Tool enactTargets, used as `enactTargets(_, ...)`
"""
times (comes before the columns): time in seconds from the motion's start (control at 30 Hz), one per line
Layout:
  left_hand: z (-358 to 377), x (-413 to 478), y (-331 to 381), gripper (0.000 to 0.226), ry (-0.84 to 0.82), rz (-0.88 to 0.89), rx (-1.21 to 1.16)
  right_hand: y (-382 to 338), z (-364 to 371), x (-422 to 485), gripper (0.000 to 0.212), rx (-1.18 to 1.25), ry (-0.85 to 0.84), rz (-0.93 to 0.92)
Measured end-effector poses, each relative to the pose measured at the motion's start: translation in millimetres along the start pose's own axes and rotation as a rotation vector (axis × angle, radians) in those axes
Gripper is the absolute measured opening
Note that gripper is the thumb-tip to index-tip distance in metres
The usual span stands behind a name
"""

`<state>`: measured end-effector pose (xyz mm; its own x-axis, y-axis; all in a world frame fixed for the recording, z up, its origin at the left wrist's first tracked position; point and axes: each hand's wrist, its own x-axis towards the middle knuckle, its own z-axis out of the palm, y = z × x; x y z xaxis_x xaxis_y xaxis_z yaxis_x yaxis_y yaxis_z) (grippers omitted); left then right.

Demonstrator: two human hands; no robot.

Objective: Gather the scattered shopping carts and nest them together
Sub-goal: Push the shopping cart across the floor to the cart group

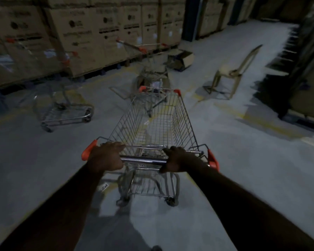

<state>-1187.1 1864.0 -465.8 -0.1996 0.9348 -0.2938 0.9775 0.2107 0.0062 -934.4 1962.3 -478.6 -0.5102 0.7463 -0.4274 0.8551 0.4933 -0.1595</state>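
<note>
A person in a dim warehouse steers a shopping cart (pixel 152 124) across the floor (pixel 243 160), left grip (pixel 106 156) and right grip (pixel 176 159) each curled round its handle bar (pixel 143 161). The cart's nose points at a second cart (pixel 152 73) close ahead; whether the two touch cannot be told. A third cart (pixel 62 109) stands well apart to the left, near stacked cartons (pixel 80 29). A chair (pixel 228 73) and an open box (pixel 181 60) sit further off. No carts look nested yet, so the gathering appears to be at an early stage, with both loose carts left to join
</note>
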Motion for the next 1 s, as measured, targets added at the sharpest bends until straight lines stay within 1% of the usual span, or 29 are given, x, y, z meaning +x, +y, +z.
enactTargets(0.1, 0, -4, 15, 0.093, -0.058, 0.042, 0.030, 7, 13, -27, 0.109, 0.063, 0.000, 0.065)
enactTargets(0.3, 5, -22, 48, 0.083, -0.063, 0.167, 0.084, 18, 43, -90, 0.103, 0.102, 0.058, 0.197)
enactTargets(0.4, 6, -36, 68, 0.091, -0.070, 0.238, 0.124, 19, 59, -129, 0.100, 0.119, 0.086, 0.278)
enactTargets(0.5, 14, -49, 90, 0.094, -0.102, 0.289, 0.154, 20, 77, -169, 0.097, 0.161, 0.113, 0.365)
enactTargets(0.7, 15, -59, 125, 0.084, -0.063, 0.477, 0.261, 13, 100, -219, 0.091, 0.254, 0.177, 0.566)
enactTargets(0.83, 6, -47, 145, 0.085, -0.110, 0.635, 0.311, 4, 108, -238, 0.084, 0.327, 0.220, 0.700)
enactTargets(1.0, 4, -37, 174, 0.087, -0.098, 0.803, 0.382, -3, 120, -255, 0.088, 0.397, 0.228, 0.852)
